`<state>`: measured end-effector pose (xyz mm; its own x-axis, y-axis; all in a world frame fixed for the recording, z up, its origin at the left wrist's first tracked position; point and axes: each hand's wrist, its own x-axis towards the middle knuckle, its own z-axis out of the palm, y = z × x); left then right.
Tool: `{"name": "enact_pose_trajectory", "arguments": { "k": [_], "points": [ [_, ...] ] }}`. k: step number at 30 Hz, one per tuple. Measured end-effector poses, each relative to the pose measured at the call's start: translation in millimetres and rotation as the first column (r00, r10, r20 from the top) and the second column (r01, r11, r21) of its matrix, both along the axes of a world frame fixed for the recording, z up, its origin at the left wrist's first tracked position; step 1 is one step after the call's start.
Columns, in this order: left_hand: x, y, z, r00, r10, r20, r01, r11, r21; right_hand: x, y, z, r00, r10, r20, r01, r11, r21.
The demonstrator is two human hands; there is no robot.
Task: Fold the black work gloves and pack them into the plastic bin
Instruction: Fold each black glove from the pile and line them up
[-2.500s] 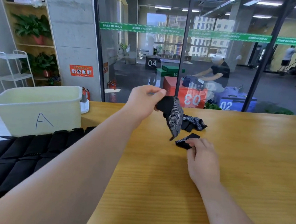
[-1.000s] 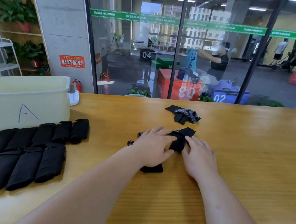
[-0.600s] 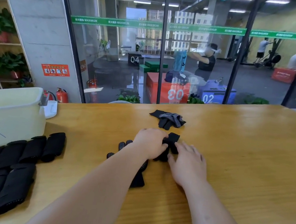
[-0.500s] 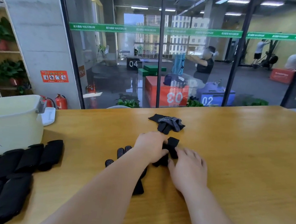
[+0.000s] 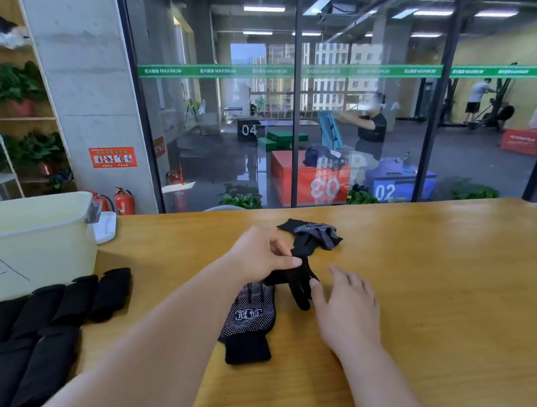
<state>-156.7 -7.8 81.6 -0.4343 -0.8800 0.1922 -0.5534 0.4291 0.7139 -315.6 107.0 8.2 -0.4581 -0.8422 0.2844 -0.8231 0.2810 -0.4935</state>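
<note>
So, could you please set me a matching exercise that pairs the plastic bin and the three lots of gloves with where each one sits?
Things:
1. plastic bin
2. folded gloves
3. dotted glove
4. loose gloves

Places:
a. near the far edge of the table
b. far left, marked with an A
c. in rows in front of the bin
d. flat in the middle, cuff toward the person

Pairs: 1-b, 2-c, 3-d, 4-a.
</note>
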Motion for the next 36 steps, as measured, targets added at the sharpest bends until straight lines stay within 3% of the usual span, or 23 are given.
{"name": "enact_pose_trajectory", "arguments": {
  "k": [6, 9, 12, 16, 19, 23, 29, 36],
  "points": [
    [48.0, 23.9, 29.4, 0.981, 0.014, -0.194, 0.001, 0.997, 0.077, 6.4, 6.2, 5.8, 0.984, 0.18, -0.006, -0.18, 0.981, -0.075],
    [73.7, 36.8, 34.6, 0.974, 0.059, -0.22, -0.044, 0.996, 0.075, 14.6, 12.7, 7.4, 0.956, 0.293, 0.022, -0.292, 0.955, -0.045],
    [102.4, 44.6, 33.9, 0.967, 0.153, -0.205, -0.16, 0.987, -0.017, 30.5, 19.2, 8.7, 0.908, 0.417, -0.034, -0.417, 0.909, 0.008],
    [145.5, 53.0, 23.9, 0.961, 0.213, -0.176, -0.243, 0.954, -0.174, 62.3, 29.3, 11.0, 0.78, 0.597, -0.188, -0.582, 0.802, 0.134],
    [170.0, 72.8, 2.9, 0.977, 0.211, -0.013, -0.208, 0.951, -0.228, 76.7, 29.2, 1.3, 0.703, 0.661, -0.263, -0.583, 0.747, 0.321],
    [191.4, 96.5, -36.3, 0.968, 0.15, 0.203, -0.103, 0.969, -0.226, 82.5, 28.4, -3.4, 0.71, 0.666, -0.227, -0.543, 0.724, 0.424],
    [194.8, 111.4, -54.6, 0.97, 0.095, 0.226, -0.038, 0.969, -0.245, 87.8, 41.4, -4.5, 0.75, 0.616, -0.242, -0.49, 0.762, 0.422],
    [188.9, 104.7, -53.9, 0.966, 0.168, 0.194, -0.106, 0.949, -0.296, 85.2, 45.3, -7.5, 0.787, 0.581, -0.208, -0.485, 0.79, 0.375]
  ]
}}
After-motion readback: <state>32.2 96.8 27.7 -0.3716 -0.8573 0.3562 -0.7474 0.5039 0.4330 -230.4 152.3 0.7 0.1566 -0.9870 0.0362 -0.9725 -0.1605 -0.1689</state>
